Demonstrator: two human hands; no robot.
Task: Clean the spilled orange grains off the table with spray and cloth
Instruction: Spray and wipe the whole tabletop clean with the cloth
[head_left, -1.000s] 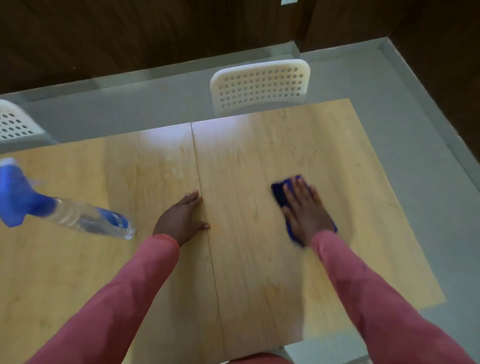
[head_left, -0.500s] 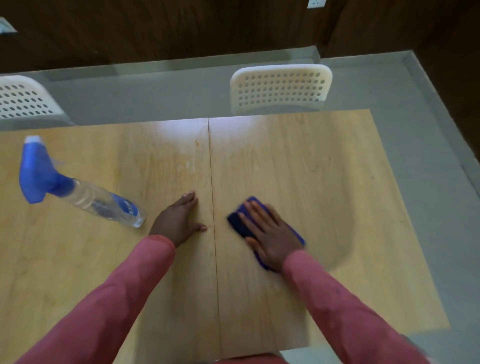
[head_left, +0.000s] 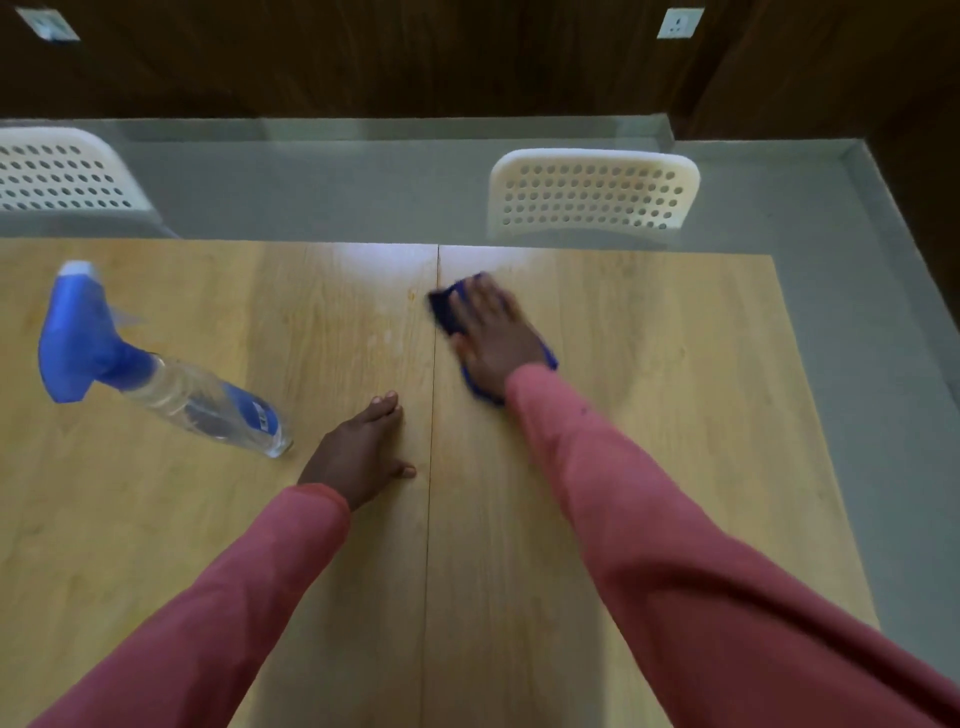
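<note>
Here, in the head view, the right hand (head_left: 493, 338) lies flat with straight fingers on a dark blue folded cloth (head_left: 451, 312), pressing it against the light wooden table (head_left: 649, 415); it presses the cloth and does not clench it; the cloth shows past the fingertips on the far-left side of the hand and again as a blue edge under the wrist, and the hand's outline is blurred. Just left of the cloth's far corner, across the dark seam (head_left: 432, 467) that splits the tabletop, sits a small orange speck of grains (head_left: 412, 296) with a pale smear near it; only that trace is plain. The left hand (head_left: 361, 457) rests palm-down and relaxed on the table, nearer the person than the right hand and just left of the seam, fingers straight, thumb spread toward the seam, holding nothing. Left of that hand, close to its knuckles but apart from them, stands a clear plastic spray bottle with a blue trigger head (head_left: 156, 374), its base nearest the hand. Both arms wear pinkish-red sleeves (head_left: 675, 545). Beyond the right hand, past the table's far edge, stands a white perforated plastic chair back (head_left: 592, 195); a second white perforated chair (head_left: 57, 174) stands far to the left; a grey floor (head_left: 311, 182) lies beyond.
</note>
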